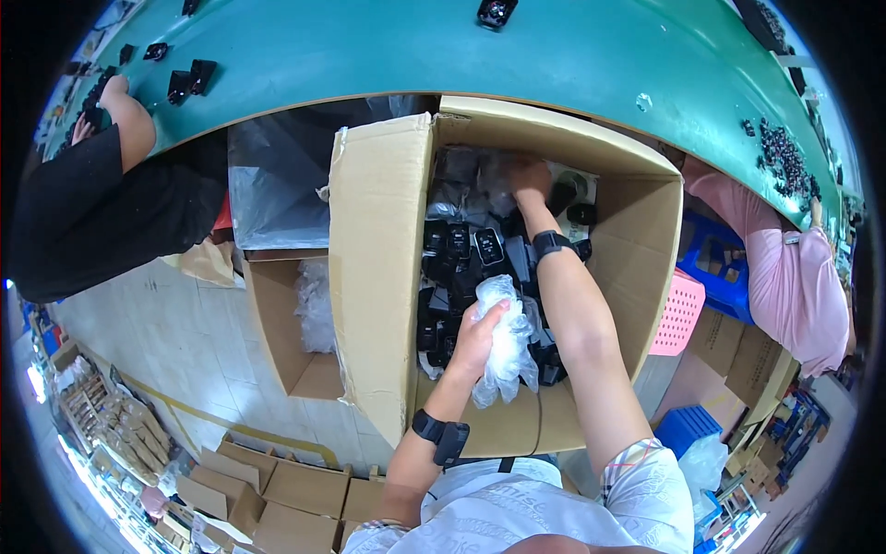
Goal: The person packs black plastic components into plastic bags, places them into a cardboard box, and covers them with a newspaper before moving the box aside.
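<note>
A large open cardboard box [628, 242] stands in front of me, holding many small black plastic housings [459, 242] and some clear plastic bags [454, 175]. My left hand [474, 343] is closed around a bunch of crumpled clear plastic bags [506, 355] above the near part of the box. At the far end, my right hand [528, 177] reaches down inside, touching or right beside the clear bags there. Its fingers are hidden, so a grip cannot be made out. Dark bands with small devices circle both my wrists.
Beyond the box runs a green worktable [369, 55] with scattered black parts. Co-workers sit at left, in a black sleeve [92, 203], and at right, in pink clothing [794, 286]. A smaller carton [277, 323], a pink basket [678, 314] and a blue stool [720, 268] flank the box.
</note>
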`<state>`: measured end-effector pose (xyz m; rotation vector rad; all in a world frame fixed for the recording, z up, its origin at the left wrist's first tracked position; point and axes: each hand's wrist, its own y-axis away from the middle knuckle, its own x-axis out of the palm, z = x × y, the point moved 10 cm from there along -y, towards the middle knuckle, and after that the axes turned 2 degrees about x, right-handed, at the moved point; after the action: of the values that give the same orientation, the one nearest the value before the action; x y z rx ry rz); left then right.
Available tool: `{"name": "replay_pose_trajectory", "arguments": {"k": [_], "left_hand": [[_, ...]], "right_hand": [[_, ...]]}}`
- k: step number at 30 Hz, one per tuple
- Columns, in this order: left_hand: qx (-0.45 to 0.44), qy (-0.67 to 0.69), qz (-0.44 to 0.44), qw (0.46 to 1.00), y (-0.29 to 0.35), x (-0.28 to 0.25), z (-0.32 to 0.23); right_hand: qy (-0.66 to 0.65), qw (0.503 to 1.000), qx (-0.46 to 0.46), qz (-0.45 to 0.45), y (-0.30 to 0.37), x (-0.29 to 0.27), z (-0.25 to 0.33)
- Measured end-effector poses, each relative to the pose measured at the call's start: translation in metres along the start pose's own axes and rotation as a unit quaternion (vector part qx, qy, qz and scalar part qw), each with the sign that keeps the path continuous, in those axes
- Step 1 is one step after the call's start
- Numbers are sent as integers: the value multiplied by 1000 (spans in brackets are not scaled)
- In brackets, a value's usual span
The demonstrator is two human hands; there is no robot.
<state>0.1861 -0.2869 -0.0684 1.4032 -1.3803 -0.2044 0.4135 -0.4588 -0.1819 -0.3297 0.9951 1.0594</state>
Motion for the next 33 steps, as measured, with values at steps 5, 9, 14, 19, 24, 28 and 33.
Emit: {"name": "replay_pose_trajectory", "arguments": {"k": [5, 9, 14, 19, 24, 28, 33], "left_hand": [[0, 28, 15, 1000, -1, 2, 2], [-6, 36, 14, 999, 3, -6, -3], [-23, 49, 34, 998, 0, -3, 6], [-30, 33, 34, 998, -1, 4, 8], [-32, 38, 27, 998, 2, 3, 9], [-25, 46, 32, 998, -1, -2, 5], [-19, 52, 30, 998, -2, -1, 0]], "right_hand": [[-185, 978, -48, 80, 34, -20, -27], [-357, 930, 8, 92, 81, -72, -19], [-54, 978, -186, -75, 66, -76, 25], [-31, 995, -97, -15, 16, -18, 16], [-76, 987, -143, -21, 30, -34, 15], [-365, 927, -81, 21, 72, -93, 16], [-340, 928, 20, 149, 103, -72, -11]]}}
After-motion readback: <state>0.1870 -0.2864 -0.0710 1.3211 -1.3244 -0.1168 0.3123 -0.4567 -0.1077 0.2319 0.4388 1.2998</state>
